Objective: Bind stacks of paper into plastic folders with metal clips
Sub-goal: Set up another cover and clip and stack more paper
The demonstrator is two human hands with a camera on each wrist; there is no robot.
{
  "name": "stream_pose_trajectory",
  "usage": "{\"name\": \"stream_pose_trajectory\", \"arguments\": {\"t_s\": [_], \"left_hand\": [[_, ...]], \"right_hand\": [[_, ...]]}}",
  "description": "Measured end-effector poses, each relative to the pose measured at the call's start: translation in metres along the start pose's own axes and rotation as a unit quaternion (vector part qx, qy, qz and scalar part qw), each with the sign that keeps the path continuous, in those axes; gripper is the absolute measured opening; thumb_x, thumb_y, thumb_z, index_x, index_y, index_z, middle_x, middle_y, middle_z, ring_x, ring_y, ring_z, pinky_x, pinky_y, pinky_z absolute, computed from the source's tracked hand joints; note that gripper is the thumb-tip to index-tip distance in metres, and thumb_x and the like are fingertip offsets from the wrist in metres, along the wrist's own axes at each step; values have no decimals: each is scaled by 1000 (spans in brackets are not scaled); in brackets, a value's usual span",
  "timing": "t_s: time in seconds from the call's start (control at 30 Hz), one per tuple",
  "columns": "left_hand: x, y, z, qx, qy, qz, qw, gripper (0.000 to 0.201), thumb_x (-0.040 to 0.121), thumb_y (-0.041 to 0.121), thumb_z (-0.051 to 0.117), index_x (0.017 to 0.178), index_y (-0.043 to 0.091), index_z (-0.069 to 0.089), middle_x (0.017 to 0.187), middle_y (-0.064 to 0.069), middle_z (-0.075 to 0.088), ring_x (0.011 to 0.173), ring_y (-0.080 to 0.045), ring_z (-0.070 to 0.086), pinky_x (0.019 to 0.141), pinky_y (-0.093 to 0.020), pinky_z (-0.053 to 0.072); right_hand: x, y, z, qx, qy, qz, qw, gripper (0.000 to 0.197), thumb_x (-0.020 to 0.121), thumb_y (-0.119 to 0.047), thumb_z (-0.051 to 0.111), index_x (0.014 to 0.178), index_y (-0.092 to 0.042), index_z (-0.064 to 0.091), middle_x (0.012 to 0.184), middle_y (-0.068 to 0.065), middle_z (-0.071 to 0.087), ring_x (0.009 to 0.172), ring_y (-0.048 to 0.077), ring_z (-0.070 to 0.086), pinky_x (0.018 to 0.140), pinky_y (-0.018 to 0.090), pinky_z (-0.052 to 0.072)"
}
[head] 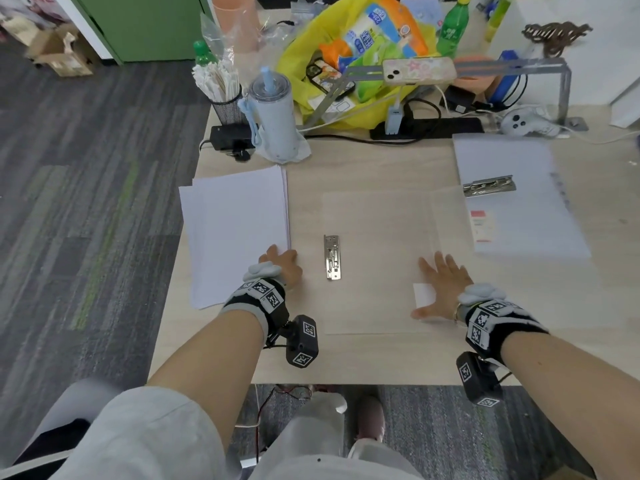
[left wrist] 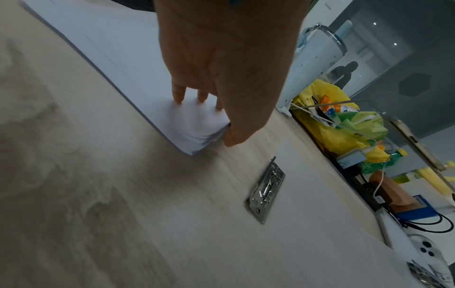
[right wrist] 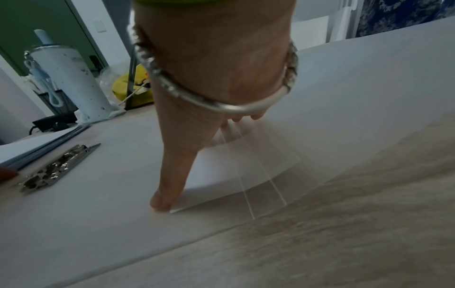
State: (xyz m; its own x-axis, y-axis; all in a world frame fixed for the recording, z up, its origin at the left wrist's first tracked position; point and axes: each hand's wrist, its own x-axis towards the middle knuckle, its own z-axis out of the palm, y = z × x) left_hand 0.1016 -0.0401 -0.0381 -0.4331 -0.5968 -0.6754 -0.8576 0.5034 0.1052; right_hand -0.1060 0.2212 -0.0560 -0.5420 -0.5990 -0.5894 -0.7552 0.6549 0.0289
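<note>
A white paper stack lies at the table's left. My left hand pinches its near right corner, fingers on top and thumb against the edge, with the corner sheets bent up. An open clear plastic folder is spread in the middle, with a metal clip fixed on its left side. My right hand lies flat on the folder with spread fingers, over a white label. In the right wrist view the thumb presses the plastic.
At the right a second folder with paper carries its own metal clip. Along the back stand a pale blue tumbler, a mesh holder, a yellow bag, a phone, cables and a controller.
</note>
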Motion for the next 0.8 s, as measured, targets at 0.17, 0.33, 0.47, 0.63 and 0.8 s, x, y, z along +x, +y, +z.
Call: {"name": "stream_pose_trajectory", "arguments": {"t_s": [0.17, 0.33, 0.47, 0.63, 0.8], "left_hand": [[3, -17, 3, -18, 37, -23, 999, 35, 89, 32, 41, 122, 24, 49, 140, -10, 33, 119, -32, 41, 87, -30, 32], [-7, -20, -1, -41, 48, -51, 997, 79, 65, 41, 29, 140, 20, 43, 152, -12, 25, 139, -32, 29, 82, -30, 11], [-10, -18, 1, -46, 71, -73, 994, 48, 91, 32, 46, 136, 14, 46, 149, -14, 30, 136, -31, 33, 82, -30, 13], [-28, 8, 6, -91, 95, -37, 991, 75, 71, 39, 30, 140, 14, 41, 150, -13, 28, 139, -29, 27, 86, -28, 19], [-35, 30, 16, -101, 88, -23, 991, 71, 73, 40, 38, 137, 11, 41, 138, -13, 41, 131, -30, 39, 82, -29, 18]], "right_hand": [[1, -16, -1, 4, -6, -16, 1000, 123, 60, -77, 61, 150, -32, -10, 159, 6, -14, 148, 28, -9, 120, 45, 3], [2, -32, -3, 19, -6, -18, 1000, 121, 63, -75, 61, 150, -30, -11, 159, 7, -16, 147, 29, -12, 120, 45, 2], [7, -41, -5, 34, -7, -20, 999, 122, 63, -75, 61, 150, -30, -11, 158, 8, -17, 147, 29, -13, 119, 46, 1], [7, -49, -4, 39, -1, -36, 999, 120, 64, -74, 61, 150, -29, -11, 158, 9, -17, 147, 29, -13, 120, 46, 1], [5, -49, -5, 26, 24, -47, 998, 114, 66, -76, 57, 151, -28, -2, 160, 5, -8, 148, 25, -8, 121, 42, -2]]}}
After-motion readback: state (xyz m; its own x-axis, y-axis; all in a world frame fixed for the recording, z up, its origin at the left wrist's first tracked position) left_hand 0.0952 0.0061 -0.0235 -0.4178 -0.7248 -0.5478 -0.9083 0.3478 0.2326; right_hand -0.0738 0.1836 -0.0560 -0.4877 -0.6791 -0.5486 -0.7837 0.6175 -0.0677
